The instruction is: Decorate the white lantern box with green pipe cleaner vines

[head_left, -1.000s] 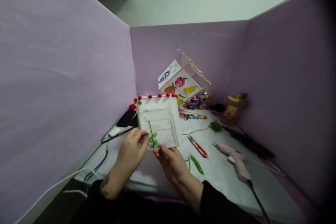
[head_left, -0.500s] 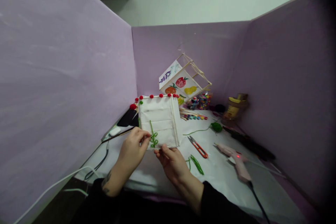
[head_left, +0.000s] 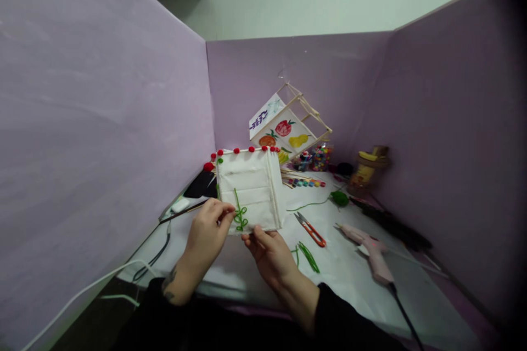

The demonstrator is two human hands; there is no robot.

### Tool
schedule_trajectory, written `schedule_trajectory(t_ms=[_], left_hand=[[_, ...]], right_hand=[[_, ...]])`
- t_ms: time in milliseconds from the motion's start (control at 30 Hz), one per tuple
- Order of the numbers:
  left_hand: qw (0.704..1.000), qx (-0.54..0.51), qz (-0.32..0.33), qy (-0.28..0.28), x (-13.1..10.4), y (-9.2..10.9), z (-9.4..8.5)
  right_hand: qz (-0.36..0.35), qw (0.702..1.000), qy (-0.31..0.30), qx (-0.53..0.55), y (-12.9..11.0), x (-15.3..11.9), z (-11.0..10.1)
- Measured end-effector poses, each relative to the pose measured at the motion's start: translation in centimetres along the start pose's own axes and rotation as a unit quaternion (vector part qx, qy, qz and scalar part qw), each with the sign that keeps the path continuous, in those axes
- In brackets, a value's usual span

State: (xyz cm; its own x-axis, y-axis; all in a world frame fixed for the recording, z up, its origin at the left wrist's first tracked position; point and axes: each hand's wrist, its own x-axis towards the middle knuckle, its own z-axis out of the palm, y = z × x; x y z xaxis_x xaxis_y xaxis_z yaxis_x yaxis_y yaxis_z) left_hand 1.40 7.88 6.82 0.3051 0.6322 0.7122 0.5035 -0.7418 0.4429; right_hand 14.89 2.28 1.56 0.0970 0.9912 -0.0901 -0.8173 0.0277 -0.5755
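Observation:
A white box-like lantern, edged along its top with small red pompoms, is tilted toward me above the table. My right hand grips its bottom edge between thumb and fingers. On its front face lies green yarn, shaped into a stem with looped leaves. The fingertips of my left hand are pinched together at the left side of those loops, on the yarn. A green dot sits near the upper left corner of that face.
Thread snips, cut green yarn pieces and a pink glue gun lie to the right. Behind are a green yarn ball, paint pots and a hanging painted lantern. Purple panels enclose the table.
Almost nothing differs. The lantern and my left hand have shifted very slightly left, and the glue gun's red light has dimmed.

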Motion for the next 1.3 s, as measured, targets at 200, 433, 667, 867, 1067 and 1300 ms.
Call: schedule_trajectory(t_ms=[200, 433, 667, 867, 1067, 1300], left_hand=[[1.0, 0.014, 0.009, 0.027, 0.19, 0.18, 0.2], [0.999, 0.014, 0.017, 0.042, -0.32, 0.2, -0.37], [0.999, 0.025, 0.025, 0.005, -0.18, 0.16, -0.29], [0.999, 0.039, 0.029, 0.011, 0.28, 0.24, -0.16], [0.998, 0.033, 0.038, 0.024, 0.54, 0.24, -0.19], [0.994, 0.039, 0.1, 0.033, -0.34, 0.27, -0.63]], right_hand=[[0.001, 1.0, 0.001, -0.003, 0.01, -0.03, 0.03], [0.0, 1.0, 0.011, 0.0, -0.15, -0.02, 0.17], [-0.007, 1.0, 0.011, 0.007, -0.08, 0.0, 0.27], [-0.001, 1.0, 0.012, 0.002, -0.13, -0.07, 0.21], [-0.001, 1.0, 0.005, -0.001, -0.14, -0.08, 0.11], [-0.015, 1.0, 0.004, 0.005, -0.2, 0.08, 0.12]])
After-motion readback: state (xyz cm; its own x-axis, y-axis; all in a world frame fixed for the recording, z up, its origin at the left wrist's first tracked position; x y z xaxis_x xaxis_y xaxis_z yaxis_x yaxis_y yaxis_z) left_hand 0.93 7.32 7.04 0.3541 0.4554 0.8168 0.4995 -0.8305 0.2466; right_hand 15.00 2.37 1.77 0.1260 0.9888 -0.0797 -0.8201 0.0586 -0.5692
